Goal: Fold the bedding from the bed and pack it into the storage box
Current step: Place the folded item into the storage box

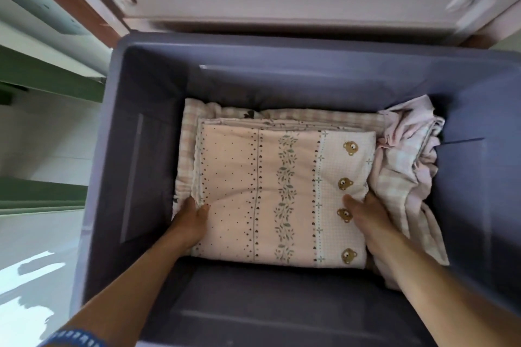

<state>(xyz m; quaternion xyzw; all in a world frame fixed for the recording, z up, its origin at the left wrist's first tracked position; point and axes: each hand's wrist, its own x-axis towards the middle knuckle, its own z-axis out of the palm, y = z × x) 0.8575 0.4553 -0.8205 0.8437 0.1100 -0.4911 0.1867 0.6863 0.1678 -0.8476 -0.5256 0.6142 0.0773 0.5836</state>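
Pink bear-print folded bedding (282,194) sits flat in the storage box (479,87) atop a checked layer, long axis roughly along the front-to-back walls, so we reckon we're seating it: left hand (191,222) and right hand (366,217) pinch its side edges, letting go next.

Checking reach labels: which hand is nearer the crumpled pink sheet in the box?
Right. The right hand lies beside the crumpled sheet; the left hand is across the folded bedding, at its far edge.
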